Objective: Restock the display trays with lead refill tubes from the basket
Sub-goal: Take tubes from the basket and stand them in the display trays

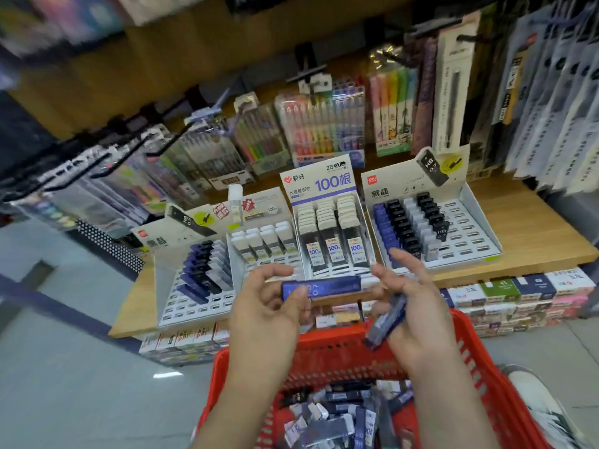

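Observation:
My left hand [269, 306] pinches one end of a blue lead refill tube [327, 286], held level above the red basket [324, 354]. My right hand [411, 306] touches the tube's white-capped end and also grips a second blue tube [387, 322] that hangs slanted in its palm. The basket below holds several loose blue and white tubes [334, 419]. Several display trays stand on the wooden shelf: a left tray [181, 306] with blue and black tubes, a middle-left tray [265, 244], a "100" tray [334, 234], and a right tray [466, 234] with many bare slots.
Hanging pen and highlighter packs [324, 131] fill the wall behind the trays. The wooden shelf [534, 234] juts out at waist height. Boxed stock [518, 293] is stacked under it. A white shoe [538, 396] shows right of the basket, over grey floor.

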Action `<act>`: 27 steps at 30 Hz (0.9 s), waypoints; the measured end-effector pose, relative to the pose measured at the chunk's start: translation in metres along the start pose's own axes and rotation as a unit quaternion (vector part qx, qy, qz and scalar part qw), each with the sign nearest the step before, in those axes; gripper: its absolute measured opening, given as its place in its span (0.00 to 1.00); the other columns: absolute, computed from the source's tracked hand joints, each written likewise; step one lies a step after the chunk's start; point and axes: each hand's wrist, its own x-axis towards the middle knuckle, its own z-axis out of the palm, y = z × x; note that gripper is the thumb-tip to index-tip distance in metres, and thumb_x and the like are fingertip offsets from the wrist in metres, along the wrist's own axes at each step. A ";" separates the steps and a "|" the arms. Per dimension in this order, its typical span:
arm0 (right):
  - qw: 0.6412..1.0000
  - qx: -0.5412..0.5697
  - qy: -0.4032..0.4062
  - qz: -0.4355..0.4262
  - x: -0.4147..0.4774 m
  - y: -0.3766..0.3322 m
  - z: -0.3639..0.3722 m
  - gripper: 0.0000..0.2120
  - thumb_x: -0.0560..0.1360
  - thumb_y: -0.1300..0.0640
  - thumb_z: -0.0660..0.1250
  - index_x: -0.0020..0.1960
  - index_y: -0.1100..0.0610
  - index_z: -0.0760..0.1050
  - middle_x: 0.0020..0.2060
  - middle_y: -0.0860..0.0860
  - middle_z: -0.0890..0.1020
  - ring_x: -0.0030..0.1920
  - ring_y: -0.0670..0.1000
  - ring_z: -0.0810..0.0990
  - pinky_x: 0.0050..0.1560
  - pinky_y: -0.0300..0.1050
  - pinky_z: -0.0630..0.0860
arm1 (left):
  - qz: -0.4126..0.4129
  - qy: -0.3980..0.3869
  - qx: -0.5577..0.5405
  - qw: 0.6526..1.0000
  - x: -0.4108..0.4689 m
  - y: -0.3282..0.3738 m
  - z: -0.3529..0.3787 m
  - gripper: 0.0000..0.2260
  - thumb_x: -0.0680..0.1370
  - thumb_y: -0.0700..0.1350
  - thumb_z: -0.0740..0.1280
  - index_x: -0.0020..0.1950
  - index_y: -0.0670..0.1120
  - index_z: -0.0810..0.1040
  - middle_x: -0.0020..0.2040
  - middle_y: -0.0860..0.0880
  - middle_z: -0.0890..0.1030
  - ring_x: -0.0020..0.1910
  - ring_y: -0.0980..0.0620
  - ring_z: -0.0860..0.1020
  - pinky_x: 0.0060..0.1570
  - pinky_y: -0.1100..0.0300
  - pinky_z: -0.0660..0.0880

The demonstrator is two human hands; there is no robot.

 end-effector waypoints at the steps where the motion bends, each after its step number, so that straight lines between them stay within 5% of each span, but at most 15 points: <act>1: 0.996 -0.079 -0.028 -0.007 -0.002 -0.001 -0.001 0.10 0.80 0.64 0.62 0.55 0.53 0.79 0.39 0.54 0.82 0.26 0.47 0.71 0.22 0.38 0.65 | 0.005 -0.009 0.007 1.000 0.004 0.005 -0.008 0.08 0.74 0.33 0.69 0.46 0.46 0.79 0.34 0.47 0.81 0.33 0.51 0.80 0.33 0.63 0.78; 4: 0.957 -0.261 -0.131 -0.001 -0.011 -0.001 0.010 0.11 0.74 0.49 0.68 0.53 0.53 0.82 0.32 0.50 0.76 0.27 0.47 0.64 0.24 0.39 0.58 | 0.027 -0.039 0.042 0.998 0.017 0.017 -0.026 0.07 0.74 0.34 0.70 0.45 0.47 0.81 0.36 0.45 0.82 0.33 0.52 0.79 0.35 0.63 0.78; 8: 0.933 -0.319 -0.163 0.012 -0.015 0.014 0.030 0.05 0.76 0.60 0.69 0.53 0.57 0.78 0.32 0.57 0.83 0.24 0.47 0.62 0.25 0.37 0.56 | 0.020 -0.090 0.069 0.993 0.034 0.021 -0.044 0.09 0.75 0.35 0.69 0.50 0.48 0.81 0.37 0.44 0.81 0.33 0.54 0.78 0.39 0.61 0.79; 16: 0.878 -0.424 -0.215 0.059 -0.018 0.082 0.056 0.07 0.76 0.55 0.71 0.41 0.52 0.75 0.25 0.51 0.73 0.23 0.46 0.64 0.25 0.38 0.60 | -0.051 -0.132 0.149 0.979 0.063 0.005 -0.113 0.07 0.72 0.32 0.71 0.47 0.41 0.81 0.36 0.43 0.82 0.31 0.55 0.78 0.35 0.65 0.77; 19: 0.897 -0.372 -0.194 0.141 -0.021 0.107 0.062 0.06 0.78 0.64 0.66 0.50 0.54 0.74 0.28 0.51 0.72 0.25 0.48 0.68 0.26 0.41 0.66 | -0.020 -0.099 0.231 0.968 0.084 -0.006 -0.145 0.08 0.74 0.31 0.68 0.45 0.43 0.80 0.35 0.46 0.81 0.27 0.58 0.77 0.33 0.68 0.76; 22: 0.940 -0.218 -0.142 0.219 -0.018 0.120 0.065 0.18 0.75 0.78 0.57 0.58 0.61 0.73 0.40 0.63 0.80 0.26 0.52 0.72 0.27 0.43 0.72 | 0.030 -0.053 0.359 0.931 0.107 -0.025 -0.181 0.13 0.75 0.33 0.68 0.41 0.52 0.78 0.35 0.47 0.81 0.29 0.53 0.78 0.33 0.66 0.74; 27: 0.955 -0.105 -0.104 0.257 -0.011 0.127 0.072 0.23 0.75 0.77 0.61 0.66 0.60 0.69 0.55 0.70 0.80 0.47 0.64 0.83 0.45 0.58 0.80 | 0.059 -0.029 0.451 0.890 0.128 -0.055 -0.214 0.11 0.74 0.39 0.71 0.42 0.56 0.78 0.43 0.47 0.82 0.40 0.47 0.81 0.47 0.53 0.78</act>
